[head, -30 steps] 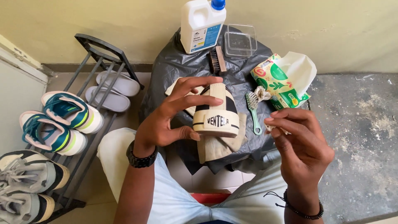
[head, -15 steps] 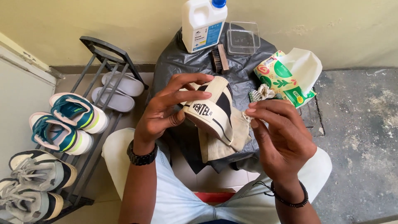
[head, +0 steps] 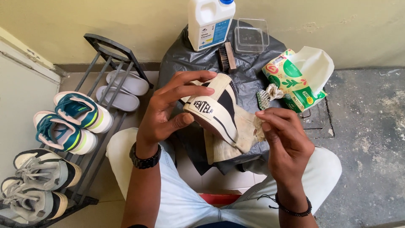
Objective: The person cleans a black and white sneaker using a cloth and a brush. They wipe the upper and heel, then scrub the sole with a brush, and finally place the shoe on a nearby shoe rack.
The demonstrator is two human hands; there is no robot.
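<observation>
Sneaker [head: 219, 112], cream with a black side panel and a pale rubber sole, sits in the air over your lap and above the grey plastic sheet [head: 253, 71], heel end turned up toward you. Your left hand [head: 168, 114] wraps that heel, thumb under the sole and the fingers curled over the top edge, closed firmly on it. Your right hand [head: 282, 135] is just right of the sneaker, fingertips pinched together on a fold of its cream canvas near the lower edge; whether anything else is caught in that pinch you cannot tell. Beyond the sneaker on the sheet stands a white jug [head: 210, 21] with a blue cap, and beside it a clear plastic box [head: 252, 36] with only dark specks showing inside. A small wooden brush [head: 225, 57] lies between the jug and the sneaker. Right of the sneaker, a second brush [head: 265, 96] with pale bristles lies touching a green and white wipes pack [head: 297, 80], its white flap lifted. Left of the sneaker, a black metal shoe rack [head: 105, 46] holds white slippers [head: 122, 88], a teal and white pair [head: 71, 124] and a grey pair [head: 36, 181].
</observation>
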